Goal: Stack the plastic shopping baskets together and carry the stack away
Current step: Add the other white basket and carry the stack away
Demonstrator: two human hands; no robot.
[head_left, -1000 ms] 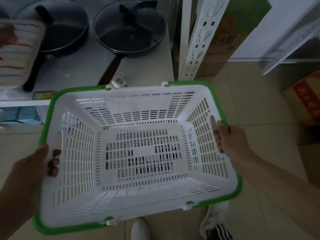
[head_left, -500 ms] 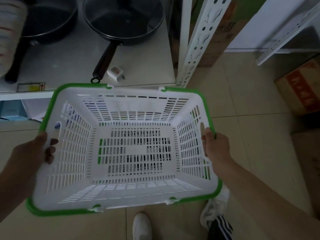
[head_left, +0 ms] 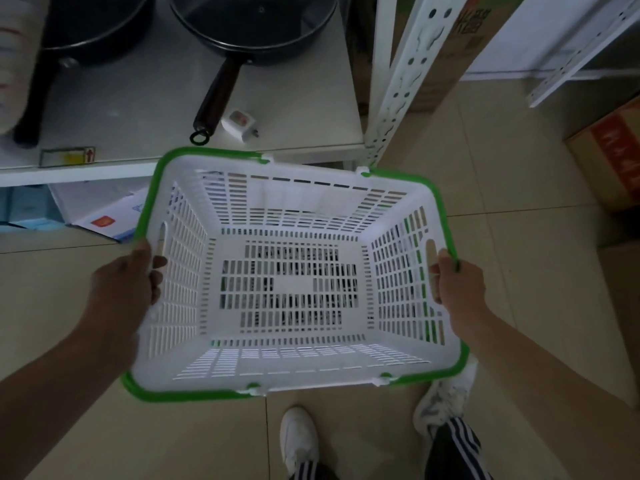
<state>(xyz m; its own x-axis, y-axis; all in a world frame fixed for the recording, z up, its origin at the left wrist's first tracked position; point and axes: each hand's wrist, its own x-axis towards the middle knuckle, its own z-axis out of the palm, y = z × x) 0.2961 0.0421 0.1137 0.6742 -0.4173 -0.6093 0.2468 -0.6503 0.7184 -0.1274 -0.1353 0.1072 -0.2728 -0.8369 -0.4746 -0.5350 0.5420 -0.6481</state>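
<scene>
A white slotted plastic shopping basket (head_left: 287, 362) with a green rim hangs in front of me over the tiled floor, mouth up and empty. Green plastic shows through the side slots and a second green edge runs along the near left corner, so another basket seems nested under it. My left hand (head_left: 124, 282) grips the left short side at its handle slot. My right hand (head_left: 457, 285) grips the right short side at its handle slot. The folded green handles lie along the rim.
A low white shelf (head_left: 284, 109) stands just beyond the basket with two black pans (head_left: 256, 26) and a small white plug (head_left: 239, 123). A perforated white upright (head_left: 394, 98) rises at its right corner. Cardboard boxes (head_left: 609, 157) sit at the right. My shoes (head_left: 298, 434) are below.
The basket has dropped lower and moved away from the shelf edge toward my body. The view has tilted down, so the pans slid toward the top. Both hands keep their grip.
</scene>
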